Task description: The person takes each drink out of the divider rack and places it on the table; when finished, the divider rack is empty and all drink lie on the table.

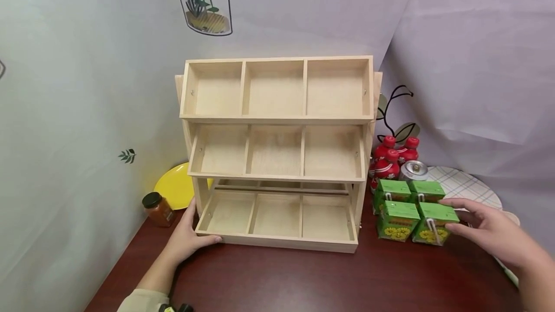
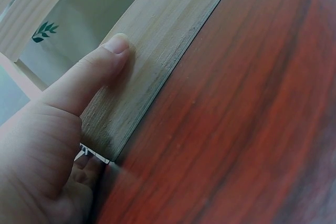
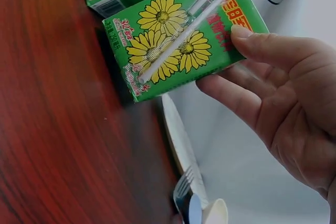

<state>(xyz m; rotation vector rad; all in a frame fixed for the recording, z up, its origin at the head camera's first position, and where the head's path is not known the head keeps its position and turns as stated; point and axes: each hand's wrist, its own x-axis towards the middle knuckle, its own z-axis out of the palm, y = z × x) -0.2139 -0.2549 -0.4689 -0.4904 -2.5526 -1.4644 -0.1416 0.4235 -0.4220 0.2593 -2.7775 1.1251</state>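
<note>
A three-tier wooden display rack (image 1: 277, 120), each tier split into three compartments, stands mid-table. My left hand (image 1: 184, 240) grips the lower left corner of its bottom tray. In the left wrist view the thumb presses the tray's front board (image 2: 157, 40), while the other fingers go round the side, mostly hidden. To the right of the rack, several green juice boxes with yellow flowers stand grouped. My right hand (image 1: 492, 230) holds the front right juice box (image 3: 163, 40) by its right side, thumb on the front face and fingers behind. A wrapped straw (image 3: 184, 38) runs across that box.
Red bottles (image 1: 387, 165) and a silver can (image 1: 414, 171) stand behind the boxes, near a checked round plate (image 1: 464, 184). Left of the rack are a yellow plate (image 1: 175, 187) and a dark-lidded jar (image 1: 159, 210). A fork (image 3: 182, 184) lies at the right.
</note>
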